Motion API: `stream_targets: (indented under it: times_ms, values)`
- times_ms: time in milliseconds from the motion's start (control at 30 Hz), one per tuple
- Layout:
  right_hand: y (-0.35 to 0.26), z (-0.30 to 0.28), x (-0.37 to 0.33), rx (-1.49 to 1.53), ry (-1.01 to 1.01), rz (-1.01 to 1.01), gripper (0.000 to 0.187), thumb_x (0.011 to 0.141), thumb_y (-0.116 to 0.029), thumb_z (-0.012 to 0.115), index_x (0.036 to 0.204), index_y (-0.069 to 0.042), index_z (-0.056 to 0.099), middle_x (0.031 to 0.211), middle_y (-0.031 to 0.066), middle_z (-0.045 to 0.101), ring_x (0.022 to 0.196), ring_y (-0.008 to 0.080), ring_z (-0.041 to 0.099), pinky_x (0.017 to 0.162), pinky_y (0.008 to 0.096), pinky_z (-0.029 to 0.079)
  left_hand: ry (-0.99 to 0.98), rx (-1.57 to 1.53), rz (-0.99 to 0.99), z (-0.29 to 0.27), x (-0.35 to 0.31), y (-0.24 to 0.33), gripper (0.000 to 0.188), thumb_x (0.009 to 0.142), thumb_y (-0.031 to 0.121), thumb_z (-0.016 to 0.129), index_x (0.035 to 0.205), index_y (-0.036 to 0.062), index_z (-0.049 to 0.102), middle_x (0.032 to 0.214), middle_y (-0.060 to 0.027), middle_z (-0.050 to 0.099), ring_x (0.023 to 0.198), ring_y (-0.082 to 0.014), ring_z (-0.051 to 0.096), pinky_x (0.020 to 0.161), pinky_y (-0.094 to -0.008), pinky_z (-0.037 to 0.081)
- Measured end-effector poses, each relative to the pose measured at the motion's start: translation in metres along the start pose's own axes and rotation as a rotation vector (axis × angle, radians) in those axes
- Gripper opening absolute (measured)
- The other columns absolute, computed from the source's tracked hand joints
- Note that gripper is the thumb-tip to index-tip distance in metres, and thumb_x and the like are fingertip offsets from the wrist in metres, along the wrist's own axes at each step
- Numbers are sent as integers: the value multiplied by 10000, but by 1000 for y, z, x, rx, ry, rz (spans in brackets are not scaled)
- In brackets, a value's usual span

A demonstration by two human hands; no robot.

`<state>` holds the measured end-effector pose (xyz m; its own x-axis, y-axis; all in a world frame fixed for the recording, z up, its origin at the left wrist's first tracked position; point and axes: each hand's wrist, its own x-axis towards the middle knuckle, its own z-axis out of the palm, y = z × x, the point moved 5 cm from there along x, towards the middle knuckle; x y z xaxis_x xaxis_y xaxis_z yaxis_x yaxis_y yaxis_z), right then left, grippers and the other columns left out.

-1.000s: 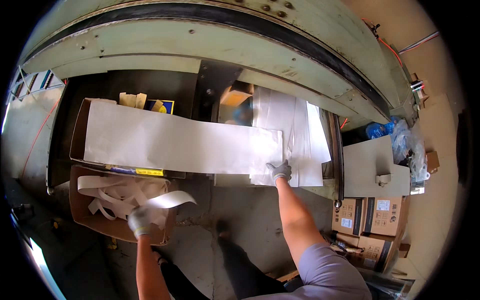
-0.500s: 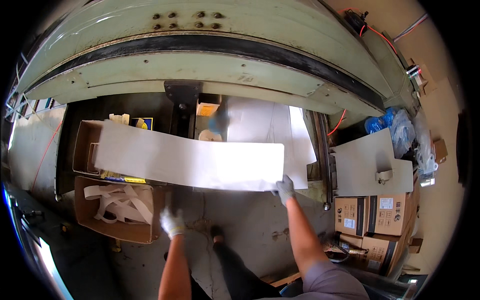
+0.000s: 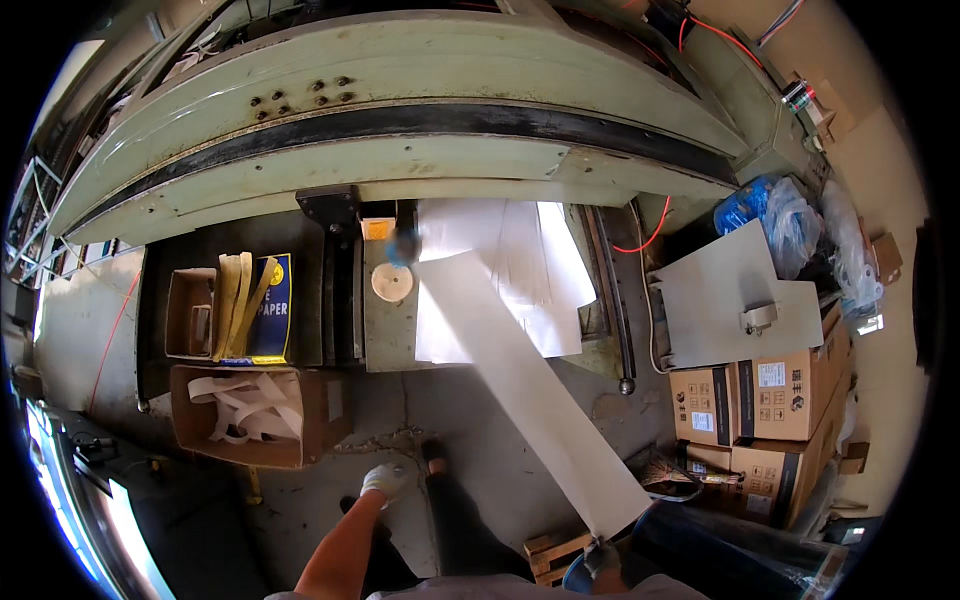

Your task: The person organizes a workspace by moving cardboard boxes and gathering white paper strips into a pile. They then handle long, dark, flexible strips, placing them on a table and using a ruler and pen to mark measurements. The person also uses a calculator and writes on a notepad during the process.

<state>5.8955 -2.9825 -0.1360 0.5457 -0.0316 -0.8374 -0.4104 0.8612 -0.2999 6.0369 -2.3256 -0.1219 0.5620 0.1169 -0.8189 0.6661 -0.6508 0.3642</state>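
A long white sheet strip point(image 3: 540, 400) slants from the worktable down to the lower right. My gloved right hand point(image 3: 603, 562) is closed on its near corner, beside my body. The strip's far end lies over a pile of white sheets point(image 3: 500, 235) on the machine's table. In a white glove, my left hand point(image 3: 385, 481) hangs above the floor before my legs, holding nothing, its fingers loosely apart. To its upper left stands an open cardboard box point(image 3: 325, 405) with white strip offcuts point(image 3: 245, 403) inside.
A green machine beam point(image 3: 420, 165) spans the far side. On the table are a tape roll point(image 3: 392, 283), a blue-and-yellow package point(image 3: 275, 310) and yellowish strips point(image 3: 235, 300). Stacked cartons point(image 3: 775, 400) and a grey metal plate point(image 3: 720, 300) stand at right; a wooden pallet point(image 3: 550, 555) is below.
My right hand has drawn the strip toward my lower right, swinging it from crosswise to slanting. My left hand has dropped nearer my body. The view has shifted.
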Motion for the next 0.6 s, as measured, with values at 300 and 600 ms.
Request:
stream_targets:
  times_ms: [300, 600]
  values:
    - [85, 209, 212, 143, -123, -105, 174, 948, -43, 579, 1118, -66, 613, 1090, 101, 656, 1103, 254, 603, 975, 453, 535, 128, -61, -194, 7, 2, -88, 408, 871, 365, 584, 1175, 116, 692, 1131, -184, 689, 1084, -366, 642, 929, -428, 509]
    - [201, 477, 270, -748, -4, 106, 225, 952, -351, 622, 1047, -149, 601, 876, 81, 631, 835, 246, 639, 773, 420, 596, 422, -462, -64, -28, -88, -123, 465, 906, 346, 628, 1230, 12, 638, 1234, -185, 657, 1159, -332, 613, 982, -379, 468]
